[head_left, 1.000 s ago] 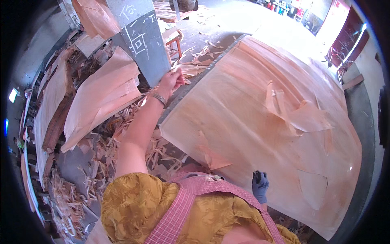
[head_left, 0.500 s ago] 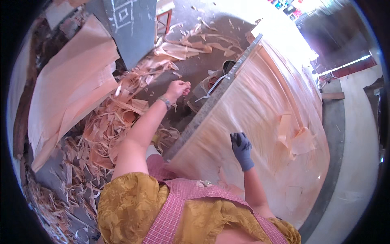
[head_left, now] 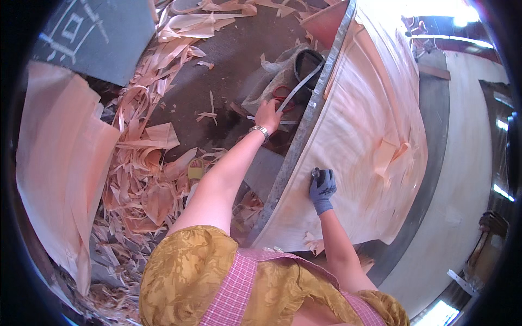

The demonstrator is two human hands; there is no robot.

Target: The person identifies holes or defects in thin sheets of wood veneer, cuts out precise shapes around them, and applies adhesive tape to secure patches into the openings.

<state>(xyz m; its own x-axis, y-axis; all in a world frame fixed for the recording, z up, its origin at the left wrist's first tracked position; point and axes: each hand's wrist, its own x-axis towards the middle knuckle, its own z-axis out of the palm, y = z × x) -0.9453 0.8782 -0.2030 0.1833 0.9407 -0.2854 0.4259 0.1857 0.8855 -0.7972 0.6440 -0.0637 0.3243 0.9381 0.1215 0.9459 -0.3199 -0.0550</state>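
The right hand (head_left: 323, 187) clasps a dark object (head_left: 315, 173); the left hand's grip (head_left: 267, 116) is unclear.

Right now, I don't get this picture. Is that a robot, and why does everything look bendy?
No robot: these are a person's own two hands. Every picture comes from a camera on the person's head, looking down; its wide fisheye lens bends straight edges. The left hand is bare, wears a watch, and is beside the table, at a pale strip; I can't tell whether it grips it. The right hand, in a blue-grey glove, is curled over the big wood-coloured sheet on the table; whether it holds something is unclear. Curly scraps lie on the floor.
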